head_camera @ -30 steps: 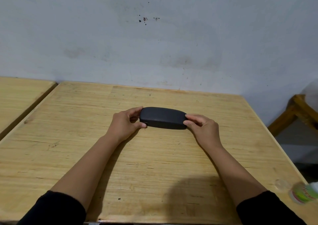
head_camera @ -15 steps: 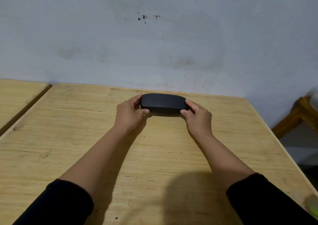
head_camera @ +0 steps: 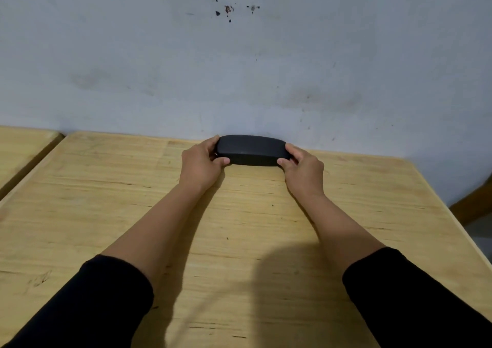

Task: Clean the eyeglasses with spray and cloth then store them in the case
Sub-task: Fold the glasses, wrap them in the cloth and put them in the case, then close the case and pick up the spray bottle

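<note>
A closed black eyeglass case [head_camera: 251, 150] lies lengthwise at the far edge of the wooden table [head_camera: 239, 227], close to the wall. My left hand [head_camera: 201, 163] grips its left end, thumb in front and fingers over the top. My right hand [head_camera: 303, 169] grips its right end the same way. Both arms are stretched out. The eyeglasses, the spray and the cloth are not in sight.
A pale wall [head_camera: 239, 68] rises right behind the case. A second wooden table [head_camera: 21, 147] stands to the left across a narrow gap. A piece of wooden furniture [head_camera: 474, 203] shows past the table's right edge.
Both hands have pushed the case away from me, from the middle of the table to its far edge by the wall. The bottle at the lower right has dropped out of view.
</note>
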Demonstrator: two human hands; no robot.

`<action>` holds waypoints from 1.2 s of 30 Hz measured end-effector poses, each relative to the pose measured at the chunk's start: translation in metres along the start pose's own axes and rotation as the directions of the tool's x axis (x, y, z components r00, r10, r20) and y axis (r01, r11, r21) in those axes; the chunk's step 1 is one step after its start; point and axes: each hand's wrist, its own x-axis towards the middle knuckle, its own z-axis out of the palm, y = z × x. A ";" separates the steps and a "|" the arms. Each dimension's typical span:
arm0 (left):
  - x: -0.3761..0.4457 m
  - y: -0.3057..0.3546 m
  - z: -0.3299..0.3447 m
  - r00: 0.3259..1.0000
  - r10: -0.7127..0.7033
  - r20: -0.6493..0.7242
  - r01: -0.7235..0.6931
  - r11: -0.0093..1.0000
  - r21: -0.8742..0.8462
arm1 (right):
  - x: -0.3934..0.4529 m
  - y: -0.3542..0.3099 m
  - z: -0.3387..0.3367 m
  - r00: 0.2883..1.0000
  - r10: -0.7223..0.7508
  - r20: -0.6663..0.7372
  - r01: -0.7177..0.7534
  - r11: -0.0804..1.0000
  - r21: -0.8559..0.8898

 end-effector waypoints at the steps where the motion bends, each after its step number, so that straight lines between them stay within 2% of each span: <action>1: 0.002 -0.001 0.001 1.000 0.001 -0.006 -0.001 1.000 0.007 | 0.001 0.000 0.000 1.000 -0.006 -0.004 0.006 1.000 0.000; 7: 0.006 -0.004 0.007 0.999 -0.017 -0.028 0.019 0.997 0.074 | 0.002 -0.002 -0.001 0.997 -0.075 0.011 0.076 0.993 -0.092; 11: 0.001 0.004 0.006 0.999 -0.004 0.032 -0.002 0.979 0.206 | -0.001 -0.004 -0.008 0.974 -0.178 0.140 0.214 0.925 -0.314; 15: -0.012 0.011 0.005 0.998 0.053 0.037 -0.062 0.947 0.315 | -0.014 -0.006 -0.016 0.957 -0.105 0.271 0.233 0.834 -0.499; 20: -0.037 0.016 -0.008 0.996 0.077 0.053 -0.093 0.864 0.494 | -0.040 -0.018 -0.029 0.956 -0.086 0.281 0.248 0.747 -0.617; 24: -0.059 0.028 -0.022 0.979 0.195 0.060 -0.188 0.747 0.637 | -0.063 -0.031 -0.045 0.962 -0.119 0.246 0.260 0.681 -0.685; 29: -0.086 0.054 -0.035 0.946 0.321 0.048 -0.262 0.669 0.695 | -0.092 -0.043 -0.074 0.960 -0.187 0.210 0.281 0.646 -0.709; 36: -0.126 0.096 -0.043 0.892 0.450 0.051 -0.364 0.645 0.672 | -0.122 -0.057 -0.127 0.958 -0.230 0.170 0.280 0.638 -0.717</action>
